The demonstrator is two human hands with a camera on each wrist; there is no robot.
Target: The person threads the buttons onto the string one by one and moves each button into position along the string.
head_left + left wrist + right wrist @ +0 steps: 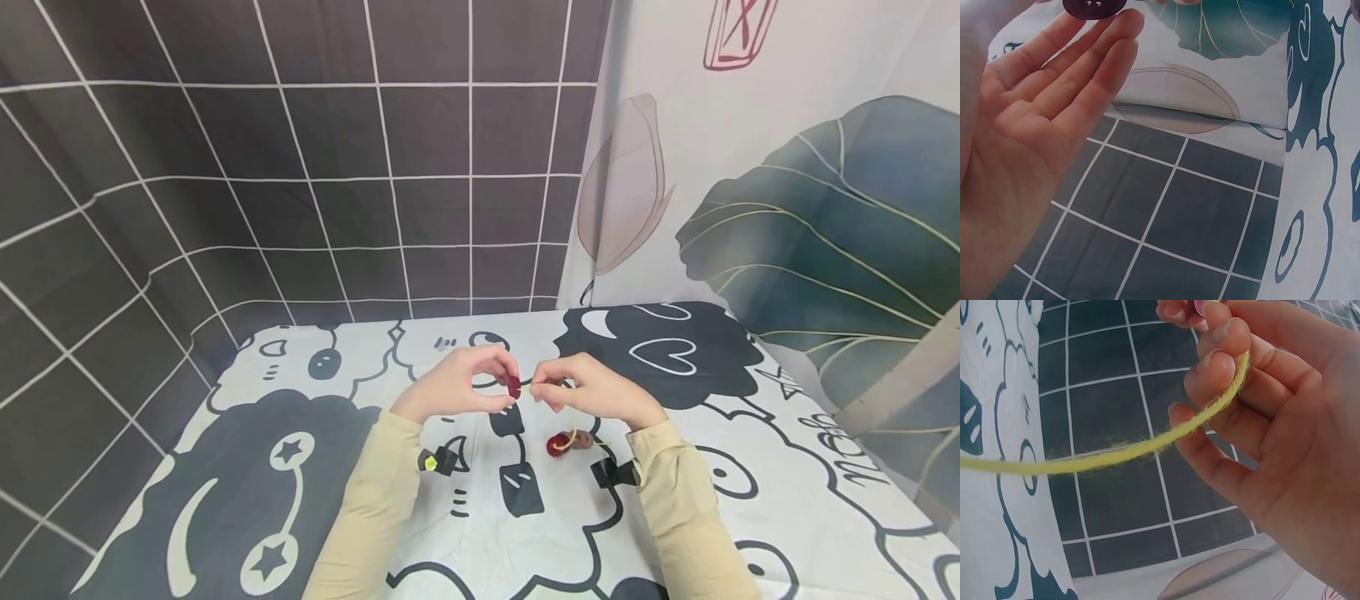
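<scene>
In the head view my left hand (461, 383) pinches a dark red button (513, 387) on edge between thumb and fingertips, above the cloth. The left wrist view shows two small holes in the button (1094, 7), with the other fingers of that hand (1041, 125) stretched out beneath it. My right hand (588, 387), just right of the button, pinches a yellow yarn (1116, 452) near its end. The rest of the yarn trails away from the fingers of the right hand (1266, 412). A short bit of yarn spans the small gap between both hands.
On the cloth below the right hand lie a red round piece (557, 444) and a brownish piece (582, 439), with yellow yarn over them. The black-and-white patterned cloth (465, 550) covers the table. A dark grid curtain (420, 208) hangs behind.
</scene>
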